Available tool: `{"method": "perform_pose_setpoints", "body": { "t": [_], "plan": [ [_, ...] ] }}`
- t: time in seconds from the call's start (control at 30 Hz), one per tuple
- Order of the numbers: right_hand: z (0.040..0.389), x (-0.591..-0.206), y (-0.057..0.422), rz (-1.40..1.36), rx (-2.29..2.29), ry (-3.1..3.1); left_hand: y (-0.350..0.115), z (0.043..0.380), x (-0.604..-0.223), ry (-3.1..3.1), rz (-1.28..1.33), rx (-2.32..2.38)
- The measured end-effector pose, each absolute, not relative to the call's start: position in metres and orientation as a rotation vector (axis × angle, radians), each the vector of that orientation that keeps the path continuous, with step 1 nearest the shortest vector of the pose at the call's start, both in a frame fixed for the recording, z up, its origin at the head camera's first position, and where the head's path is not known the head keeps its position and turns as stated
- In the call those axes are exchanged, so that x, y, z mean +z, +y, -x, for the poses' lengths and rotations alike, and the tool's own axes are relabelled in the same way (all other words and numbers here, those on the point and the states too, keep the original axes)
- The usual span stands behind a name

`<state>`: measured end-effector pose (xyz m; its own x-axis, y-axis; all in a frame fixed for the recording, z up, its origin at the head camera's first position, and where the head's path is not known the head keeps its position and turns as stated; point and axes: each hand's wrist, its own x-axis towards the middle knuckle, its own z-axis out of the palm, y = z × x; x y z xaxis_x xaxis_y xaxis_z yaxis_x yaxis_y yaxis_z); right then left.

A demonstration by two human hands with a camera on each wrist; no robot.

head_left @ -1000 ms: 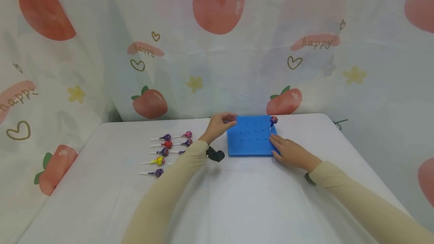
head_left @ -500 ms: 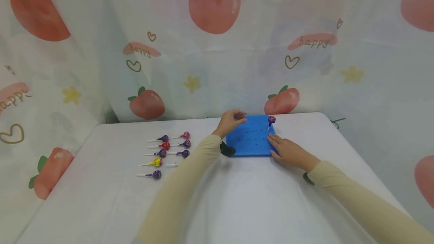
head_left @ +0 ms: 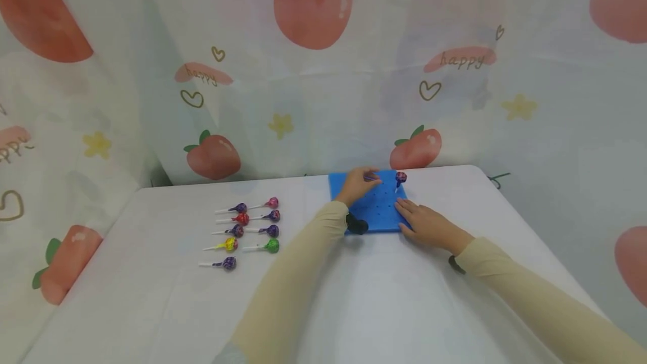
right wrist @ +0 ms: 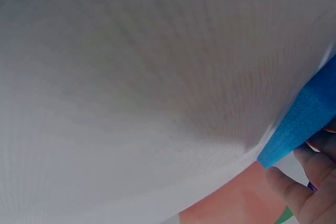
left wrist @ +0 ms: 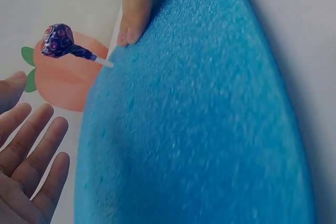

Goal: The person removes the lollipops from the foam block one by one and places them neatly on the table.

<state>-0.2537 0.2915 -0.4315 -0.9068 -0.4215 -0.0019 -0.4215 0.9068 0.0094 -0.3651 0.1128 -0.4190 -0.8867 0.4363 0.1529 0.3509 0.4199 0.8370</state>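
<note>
A blue foam board [head_left: 380, 219] with rows of small holes lies on the table. One lollipop [head_left: 401, 177] in a dark purple and red wrapper stands tilted in its far right corner, stick down. My left hand [head_left: 358, 184] hovers over the board's left part; in the left wrist view that hand [left wrist: 31, 166] has loosely spread fingers and holds nothing. On the board's right edge rests my right hand [head_left: 429, 226], fingers extended on top. The right wrist view shows this hand [right wrist: 315, 182] touching the board's edge [right wrist: 299, 124].
Left of the board, several lollipops lie in two columns on the white tablecloth [head_left: 167, 296]. Among them are a red one [head_left: 242, 219], a yellow one [head_left: 231, 245], a green one [head_left: 272, 246] and a pink one [head_left: 273, 203]. A patterned curtain [head_left: 313, 105] hangs behind the table.
My left hand has moved right, from the board's left edge to over its holes. More of the lollipops on the left now show. My right hand stays on the board.
</note>
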Motion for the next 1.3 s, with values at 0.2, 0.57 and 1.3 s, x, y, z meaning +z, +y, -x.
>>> {"method": "perform_pose_setpoints", "body": {
  "t": [0.2,0.57,1.3],
  "plan": [
    [0.253,-0.433,0.293,-0.684,-0.024,-3.058,0.129,0.363,-0.426,2.51,-0.65,1.52],
    [0.252,-0.431,0.292,-0.72,-0.018,-3.041,0.15,0.36,-0.436,2.471,-0.563,1.534],
    [0.251,-0.431,0.292,-0.757,-0.034,-2.988,0.173,0.352,-0.434,2.406,-0.474,1.603]
  ]
}}
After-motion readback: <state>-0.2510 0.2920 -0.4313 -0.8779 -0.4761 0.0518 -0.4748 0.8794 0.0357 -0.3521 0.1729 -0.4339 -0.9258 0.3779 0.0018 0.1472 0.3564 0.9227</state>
